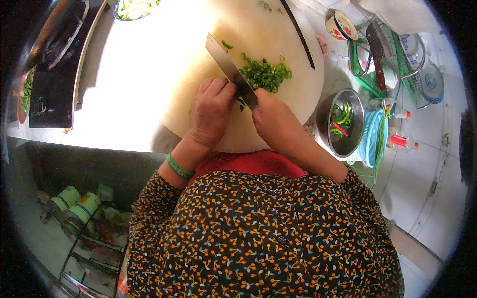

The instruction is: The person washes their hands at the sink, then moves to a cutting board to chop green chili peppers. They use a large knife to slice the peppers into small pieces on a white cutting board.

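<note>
My right hand [270, 111] grips the handle end of a wide-bladed kitchen knife [228, 69], whose blade slants up and to the left over a round cutting board [298, 100]. Just left of the blade, my left hand [214, 102] rests on the board with its fingers curled; dark green bits show by its fingertips, and whatever lies under them is hidden. A pile of chopped green pieces [270, 74], which look like green pepper or scallion, lies right of the blade. One green slice [226, 45] lies apart, above the blade.
Right of the board are a steel bowl [362, 123] with green and red peppers, a light-blue plastic basket [369, 143], long green stalks [381, 143] and a wire dish rack [419, 98] with a cleaver [377, 48]. A black stove [52, 100] stands at left; a bowl of pale slices [134, 9] sits top left.
</note>
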{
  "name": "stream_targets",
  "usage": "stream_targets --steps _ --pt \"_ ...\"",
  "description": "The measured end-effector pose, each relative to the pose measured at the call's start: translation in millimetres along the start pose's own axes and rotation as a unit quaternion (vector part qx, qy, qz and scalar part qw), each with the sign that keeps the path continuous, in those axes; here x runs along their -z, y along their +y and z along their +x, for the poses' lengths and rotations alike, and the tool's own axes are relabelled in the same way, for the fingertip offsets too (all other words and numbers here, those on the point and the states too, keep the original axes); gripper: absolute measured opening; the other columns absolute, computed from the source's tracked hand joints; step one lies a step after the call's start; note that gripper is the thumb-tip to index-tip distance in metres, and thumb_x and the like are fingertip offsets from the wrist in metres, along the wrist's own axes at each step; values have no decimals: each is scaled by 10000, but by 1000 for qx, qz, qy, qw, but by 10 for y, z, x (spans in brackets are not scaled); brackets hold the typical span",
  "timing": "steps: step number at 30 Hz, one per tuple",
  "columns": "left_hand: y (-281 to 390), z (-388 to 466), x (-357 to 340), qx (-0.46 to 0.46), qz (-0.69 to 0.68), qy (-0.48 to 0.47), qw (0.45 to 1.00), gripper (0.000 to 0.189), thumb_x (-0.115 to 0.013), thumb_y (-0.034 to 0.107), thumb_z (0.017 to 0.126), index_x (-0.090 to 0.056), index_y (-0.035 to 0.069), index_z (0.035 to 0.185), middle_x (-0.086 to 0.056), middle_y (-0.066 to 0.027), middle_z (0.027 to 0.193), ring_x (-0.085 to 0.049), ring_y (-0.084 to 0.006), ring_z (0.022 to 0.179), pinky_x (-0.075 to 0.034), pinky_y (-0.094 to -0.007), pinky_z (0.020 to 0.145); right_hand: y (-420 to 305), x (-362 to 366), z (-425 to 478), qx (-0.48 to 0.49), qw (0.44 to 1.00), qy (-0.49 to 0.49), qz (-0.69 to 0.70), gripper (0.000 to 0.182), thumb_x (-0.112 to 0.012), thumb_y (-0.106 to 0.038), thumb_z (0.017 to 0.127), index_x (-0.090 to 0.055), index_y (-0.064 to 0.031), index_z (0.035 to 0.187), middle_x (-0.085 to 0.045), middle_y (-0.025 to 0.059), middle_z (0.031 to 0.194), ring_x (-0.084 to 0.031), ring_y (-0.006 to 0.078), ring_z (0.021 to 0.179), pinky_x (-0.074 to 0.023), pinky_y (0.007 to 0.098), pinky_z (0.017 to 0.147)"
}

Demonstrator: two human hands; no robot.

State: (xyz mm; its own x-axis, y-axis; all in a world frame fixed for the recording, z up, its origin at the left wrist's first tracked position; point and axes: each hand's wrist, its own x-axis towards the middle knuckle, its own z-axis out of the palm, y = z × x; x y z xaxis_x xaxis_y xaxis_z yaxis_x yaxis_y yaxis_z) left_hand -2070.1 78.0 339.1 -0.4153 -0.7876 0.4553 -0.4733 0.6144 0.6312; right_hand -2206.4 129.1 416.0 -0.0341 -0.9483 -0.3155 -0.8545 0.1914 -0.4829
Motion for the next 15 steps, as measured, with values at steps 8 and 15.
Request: stream_targets --steps 8,15 --pt "-13 -8 -7 -18 2 -6 1000 135 -559 27 682 -561 43 816 -517 -100 803 -510 -286 802 -428 -370 691 85 -63 353 40 995 54 69 132 -431 -88 819 -453 38 846 -561 307 751 -551 467 772 -433 521 696" --pt "4 11 9 -36 9 37 999 210 -613 13 644 -563 41 846 -526 -94 808 -507 -283 779 -426 -367 680 25 116 18 33 997 45 45 136 -461 -86 805 -459 31 872 -560 296 702 -553 465 719 -433 531 654"
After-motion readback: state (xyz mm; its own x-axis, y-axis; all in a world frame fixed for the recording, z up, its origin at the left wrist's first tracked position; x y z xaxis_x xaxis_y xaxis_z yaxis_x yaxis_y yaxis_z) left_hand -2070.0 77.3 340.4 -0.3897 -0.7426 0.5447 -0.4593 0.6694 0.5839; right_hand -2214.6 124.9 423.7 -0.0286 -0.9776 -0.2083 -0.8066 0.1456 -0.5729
